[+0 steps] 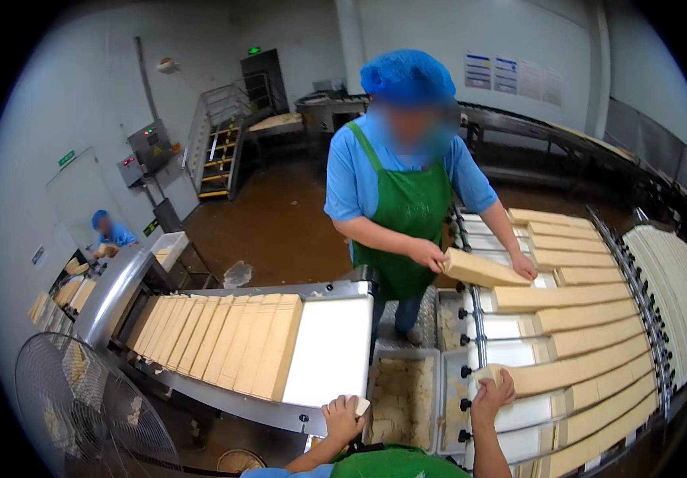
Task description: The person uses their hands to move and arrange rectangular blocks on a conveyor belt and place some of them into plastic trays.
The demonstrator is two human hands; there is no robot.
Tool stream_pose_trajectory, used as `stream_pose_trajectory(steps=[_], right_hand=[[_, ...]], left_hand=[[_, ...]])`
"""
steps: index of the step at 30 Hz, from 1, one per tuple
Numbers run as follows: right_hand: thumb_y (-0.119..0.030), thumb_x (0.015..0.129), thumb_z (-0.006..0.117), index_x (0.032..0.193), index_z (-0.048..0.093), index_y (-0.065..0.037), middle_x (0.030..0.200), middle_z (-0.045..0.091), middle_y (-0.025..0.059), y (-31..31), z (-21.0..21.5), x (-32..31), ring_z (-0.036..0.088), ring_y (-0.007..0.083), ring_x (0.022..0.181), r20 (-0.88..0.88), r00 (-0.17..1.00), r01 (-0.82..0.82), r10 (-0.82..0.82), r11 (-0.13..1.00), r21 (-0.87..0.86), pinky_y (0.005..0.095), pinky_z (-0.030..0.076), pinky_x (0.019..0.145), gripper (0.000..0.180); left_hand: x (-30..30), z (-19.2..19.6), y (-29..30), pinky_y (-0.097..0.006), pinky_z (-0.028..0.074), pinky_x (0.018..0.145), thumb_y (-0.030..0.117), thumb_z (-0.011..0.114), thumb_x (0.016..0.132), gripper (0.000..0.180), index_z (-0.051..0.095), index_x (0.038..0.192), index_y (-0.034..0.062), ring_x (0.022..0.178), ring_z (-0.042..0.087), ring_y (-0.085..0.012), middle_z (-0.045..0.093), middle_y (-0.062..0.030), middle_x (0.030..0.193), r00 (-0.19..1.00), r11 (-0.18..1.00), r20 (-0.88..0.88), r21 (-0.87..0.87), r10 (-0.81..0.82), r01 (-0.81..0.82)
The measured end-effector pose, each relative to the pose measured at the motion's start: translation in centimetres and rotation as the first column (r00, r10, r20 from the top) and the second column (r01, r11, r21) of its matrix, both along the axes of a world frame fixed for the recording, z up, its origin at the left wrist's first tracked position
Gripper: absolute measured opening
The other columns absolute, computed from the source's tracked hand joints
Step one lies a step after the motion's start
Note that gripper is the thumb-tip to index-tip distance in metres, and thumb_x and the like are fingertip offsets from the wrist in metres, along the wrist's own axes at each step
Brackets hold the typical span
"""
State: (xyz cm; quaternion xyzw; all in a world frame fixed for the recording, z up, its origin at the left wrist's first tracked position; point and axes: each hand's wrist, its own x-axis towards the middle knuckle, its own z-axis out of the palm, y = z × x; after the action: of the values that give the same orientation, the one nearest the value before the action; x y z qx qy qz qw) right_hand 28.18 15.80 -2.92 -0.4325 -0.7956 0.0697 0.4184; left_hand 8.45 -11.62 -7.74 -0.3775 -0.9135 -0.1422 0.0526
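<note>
My left hand (342, 419) is closed at the near right corner of the left conveyor (327, 350), with a small pale piece (363, 407) at its fingertips. On the right, my right hand (493, 393) curls around the near-left end of a long beige block (571, 373) that lies on the right-hand conveyor (511, 328). More beige blocks lie side by side along that conveyor. A row of upright beige slabs (232, 338) stands packed on the left conveyor. Across from me, a co-worker in a green apron (407, 215) holds another beige block (483, 269) with both hands.
Between the conveyors stands a grey bin (403, 398) of beige scraps. A wire-caged fan (80, 414) is at the lower left. Rails with black knobs (465, 371) edge the right conveyor. Farther back are metal steps (220, 159) and another person (112, 231) at the left.
</note>
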Motion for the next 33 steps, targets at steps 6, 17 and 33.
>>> stream_pose_trajectory(steps=[6, 17, 33], right_hand=[[-0.002, 0.076, 0.058, 0.080, 0.065, -0.011, 0.128, 0.043, 0.0162, 0.1, 0.9, -0.4, 0.034, 0.0349, 0.125, 0.002, 1.000, -0.001, 0.001, 0.997, -0.072, 0.0550, 0.015, 0.103, 0.013], [-0.002, 0.077, 0.055, 0.080, 0.064, -0.011, 0.130, 0.041, 0.0180, -0.5, 0.6, -0.2, 0.032, 0.0362, 0.125, -0.006, 1.000, 0.011, -0.012, 0.993, -0.119, 0.0571, 0.012, 0.105, 0.013], [-0.006, 0.083, 0.050, 0.088, 0.063, -0.009, 0.137, 0.039, 0.0196, 0.4, -0.4, 0.0, 0.031, 0.0389, 0.129, 0.042, 0.998, 0.050, -0.046, 0.994, -0.093, 0.0563, 0.014, 0.106, 0.015]], left_hand=[[-0.5, -1.4, 1.0, -0.044, 0.036, 0.085, 0.025, 0.068, 0.068, 0.045, 0.060, 0.112, 0.0163, 0.099, 0.051, -0.0292, 0.055, -0.0114, 0.107, 1.000, 0.995, -0.022, 0.099, -0.015, 0.017], [-1.1, -1.5, 2.2, -0.046, 0.038, 0.092, 0.023, 0.062, 0.080, 0.039, 0.060, 0.118, 0.0206, 0.111, 0.052, -0.0238, 0.055, -0.0062, 0.119, 0.876, 0.879, -0.087, 0.003, -0.475, 0.477], [0.0, -3.4, 1.5, -0.053, 0.030, 0.095, 0.021, 0.065, 0.071, 0.036, 0.057, 0.106, 0.0170, 0.121, 0.044, -0.0172, 0.054, -0.0018, 0.115, 0.831, 0.834, -0.079, -0.084, -0.551, 0.545]])
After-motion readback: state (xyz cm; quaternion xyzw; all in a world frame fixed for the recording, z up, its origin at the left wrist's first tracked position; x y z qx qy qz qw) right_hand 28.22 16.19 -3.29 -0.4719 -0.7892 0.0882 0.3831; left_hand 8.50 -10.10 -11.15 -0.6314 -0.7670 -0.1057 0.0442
